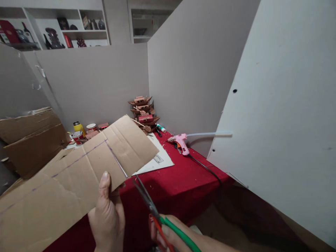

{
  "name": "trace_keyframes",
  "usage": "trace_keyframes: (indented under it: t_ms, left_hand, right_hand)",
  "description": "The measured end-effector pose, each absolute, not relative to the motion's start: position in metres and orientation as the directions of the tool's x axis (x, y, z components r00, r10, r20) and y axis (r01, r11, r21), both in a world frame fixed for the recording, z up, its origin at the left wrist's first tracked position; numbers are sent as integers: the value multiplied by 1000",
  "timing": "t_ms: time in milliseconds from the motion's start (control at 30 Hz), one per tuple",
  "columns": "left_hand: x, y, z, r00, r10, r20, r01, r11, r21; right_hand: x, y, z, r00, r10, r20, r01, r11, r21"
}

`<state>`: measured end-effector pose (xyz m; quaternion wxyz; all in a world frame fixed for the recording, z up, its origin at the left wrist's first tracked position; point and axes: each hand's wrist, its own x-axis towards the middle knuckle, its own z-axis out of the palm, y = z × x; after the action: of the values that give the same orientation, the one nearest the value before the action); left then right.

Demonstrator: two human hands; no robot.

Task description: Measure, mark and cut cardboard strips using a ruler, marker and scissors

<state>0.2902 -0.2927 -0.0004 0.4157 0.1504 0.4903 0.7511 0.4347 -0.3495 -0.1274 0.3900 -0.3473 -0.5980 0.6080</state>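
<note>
A large brown cardboard sheet (70, 185) slants across the lower left, marked with a dashed purple line and a second line where a slit runs in from the edge. My left hand (107, 210) grips its lower edge, thumb on top and fingers underneath. In my right hand (168, 232) are scissors (151, 203) with red and green handles. Their blades are slightly apart, the tips just off the cardboard's edge near the slit's end.
A pink glue gun (181, 143) with a long glue stick and black cord lies on the red tablecloth (168, 182). Stacked brown model boats (143, 113) stand behind the sheet. Cups (91, 128) and a yellow bottle (78, 128) sit at back left, beside folded cardboard (36, 143). Grey panels surround the table.
</note>
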Motion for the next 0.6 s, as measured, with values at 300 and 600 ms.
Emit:
trace_keyframes:
  t_ms: [300,600]
  left_hand:
    - [264,-293,-14,-671,731,-128,-6,167,986]
    - [256,-296,-36,-598,800,46,218,107,970]
  right_hand:
    - [461,-360,-56,-419,908,-29,-86,-71,-994]
    - [466,-336,-32,-561,823,-88,-39,-132,-990]
